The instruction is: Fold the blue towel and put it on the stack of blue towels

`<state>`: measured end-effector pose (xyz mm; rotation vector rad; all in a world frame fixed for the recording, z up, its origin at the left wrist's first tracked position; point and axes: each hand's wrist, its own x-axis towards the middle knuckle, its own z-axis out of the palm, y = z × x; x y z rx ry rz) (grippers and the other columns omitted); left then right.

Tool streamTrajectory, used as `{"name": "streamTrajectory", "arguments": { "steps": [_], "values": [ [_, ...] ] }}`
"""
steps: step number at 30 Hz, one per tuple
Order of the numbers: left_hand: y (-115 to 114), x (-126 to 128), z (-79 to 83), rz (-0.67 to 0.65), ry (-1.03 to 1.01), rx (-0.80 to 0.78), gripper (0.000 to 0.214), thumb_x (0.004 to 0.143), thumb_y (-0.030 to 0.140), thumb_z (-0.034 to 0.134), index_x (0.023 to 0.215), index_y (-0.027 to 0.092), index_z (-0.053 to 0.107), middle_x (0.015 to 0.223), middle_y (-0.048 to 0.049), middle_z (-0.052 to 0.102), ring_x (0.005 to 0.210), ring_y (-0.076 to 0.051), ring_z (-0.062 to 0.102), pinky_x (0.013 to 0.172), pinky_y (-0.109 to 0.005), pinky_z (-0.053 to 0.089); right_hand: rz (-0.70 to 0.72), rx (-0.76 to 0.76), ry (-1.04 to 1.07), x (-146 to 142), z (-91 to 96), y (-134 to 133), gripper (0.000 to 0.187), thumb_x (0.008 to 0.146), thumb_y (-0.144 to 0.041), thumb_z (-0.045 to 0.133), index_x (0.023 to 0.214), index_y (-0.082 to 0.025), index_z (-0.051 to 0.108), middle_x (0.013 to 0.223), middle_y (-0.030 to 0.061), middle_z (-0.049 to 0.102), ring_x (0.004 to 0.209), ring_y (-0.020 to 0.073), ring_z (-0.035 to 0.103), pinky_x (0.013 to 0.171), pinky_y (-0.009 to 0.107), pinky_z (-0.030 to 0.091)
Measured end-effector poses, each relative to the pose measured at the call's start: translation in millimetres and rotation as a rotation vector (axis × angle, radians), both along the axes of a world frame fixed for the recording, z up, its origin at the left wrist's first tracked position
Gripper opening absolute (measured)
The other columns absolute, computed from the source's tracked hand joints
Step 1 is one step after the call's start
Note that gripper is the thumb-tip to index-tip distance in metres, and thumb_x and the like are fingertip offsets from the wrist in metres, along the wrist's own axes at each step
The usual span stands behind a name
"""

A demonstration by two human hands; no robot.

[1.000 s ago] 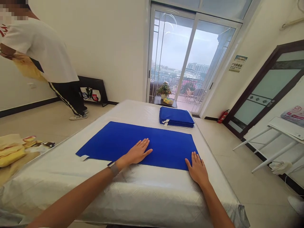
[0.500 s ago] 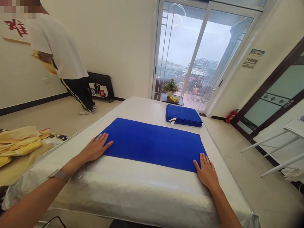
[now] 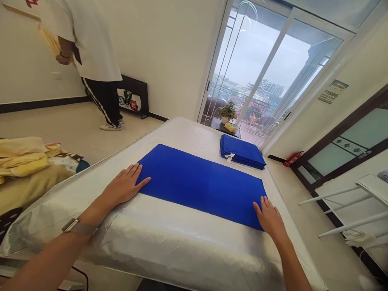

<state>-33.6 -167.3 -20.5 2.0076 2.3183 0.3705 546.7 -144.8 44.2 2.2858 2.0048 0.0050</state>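
Observation:
A blue cloth (image 3: 197,182) lies flat, folded into a long strip, across a mattress (image 3: 169,250) wrapped in shiny plastic. My left hand (image 3: 124,186) rests palm down on the cloth's near left corner, fingers spread. On the near right corner my right hand (image 3: 269,219) lies flat, fingers apart. Neither hand grips anything. A stack of folded blue cloths (image 3: 242,151) sits at the mattress's far right.
Another person (image 3: 91,52) in a white shirt and dark trousers stands bent over at the back left. Yellow fabric (image 3: 22,157) is piled at the left. A white rack (image 3: 354,206) stands at the right. Glass balcony doors (image 3: 266,76) are behind the mattress.
My left hand slid from the middle of the cloth's near edge to its left corner. My right hand stayed on the right corner. The view turned left.

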Motion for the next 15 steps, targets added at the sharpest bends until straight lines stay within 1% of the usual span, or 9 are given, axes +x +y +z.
{"name": "streamTrajectory", "arguments": {
  "steps": [1,4,7,9,10,12,13,15],
  "values": [
    [0,-1,-1.1,-0.001,0.003,0.004,0.101,0.092,0.078,0.017,0.163,0.007,0.022,0.17,-0.0133,0.022,0.157,-0.031,0.019,0.127,-0.049,0.016,0.044,0.034,0.008,-20,6.0,4,0.08,0.102,-0.056,0.018,0.161,-0.004,0.03,0.168,0.014,0.026,0.156,0.027,0.022,0.127,0.045,0.016],
    [0,-2,-2.6,-0.01,0.017,0.007,0.098,0.092,0.075,0.018,0.162,0.006,0.022,0.17,-0.0131,0.023,0.157,-0.031,0.02,0.126,-0.049,0.017,0.232,0.02,0.122,-95,14.2,17,0.076,0.104,-0.054,0.013,0.163,-0.008,0.03,0.169,0.0104,0.026,0.157,0.0235,0.019,0.127,0.042,0.012],
    [1,-2,-2.7,-0.01,0.029,-0.002,0.097,0.093,0.072,0.02,0.162,0.005,0.022,0.17,-0.0136,0.022,0.157,-0.031,0.019,0.126,-0.049,0.017,0.387,-0.02,0.245,-166,8.1,28,0.077,0.106,-0.054,0.011,0.163,-0.006,0.025,0.17,0.0116,0.02,0.158,0.0236,0.014,0.127,0.041,0.009],
    [1,-2,-3.2,-0.005,0.034,-0.004,0.096,0.092,0.071,0.022,0.162,0.005,0.022,0.169,-0.0139,0.023,0.157,-0.031,0.02,0.126,-0.049,0.019,0.43,-0.038,0.301,-196,-0.4,35,0.079,0.106,-0.057,0.011,0.164,-0.005,0.021,0.171,0.0121,0.015,0.159,0.0234,0.009,0.128,0.042,0.006],
    [2,-3,-3.8,-0.003,0.036,-0.002,0.096,0.092,0.071,0.022,0.162,0.005,0.022,0.169,-0.0139,0.023,0.157,-0.032,0.02,0.126,-0.05,0.019,0.433,-0.048,0.316,-204,-4.7,38,0.08,0.105,-0.058,0.011,0.164,-0.005,0.018,0.171,0.0123,0.012,0.159,0.0233,0.007,0.128,0.042,0.005],
    [2,-4,-5.4,-0.002,0.04,0.001,0.096,0.092,0.071,0.023,0.162,0.006,0.023,0.169,-0.0139,0.025,0.157,-0.032,0.021,0.126,-0.05,0.02,0.412,-0.067,0.321,-207,-12.2,43,0.082,0.105,-0.061,0.01,0.165,-0.004,0.015,0.172,0.0124,0.009,0.159,0.0231,0.004,0.128,0.043,0.002],
    [3,-5,-6.2,-0.002,0.041,0.003,0.096,0.092,0.071,0.023,0.162,0.006,0.023,0.169,-0.0139,0.026,0.157,-0.032,0.021,0.126,-0.05,0.02,0.396,-0.074,0.315,-203,-15.0,44,0.083,0.105,-0.061,0.01,0.165,-0.004,0.014,0.172,0.0122,0.008,0.159,0.0229,0.003,0.128,0.043,0.001],
    [3,-6,-7.2,-0.006,0.044,0.005,0.096,0.092,0.071,0.022,0.162,0.006,0.024,0.169,-0.0142,0.026,0.157,-0.032,0.021,0.126,-0.05,0.02,0.361,-0.075,0.292,-185,-18.4,46,0.082,0.105,-0.061,0.011,0.165,-0.005,0.013,0.172,0.0112,0.007,0.159,0.0224,0.003,0.128,0.043,0.0]
  ]
}}
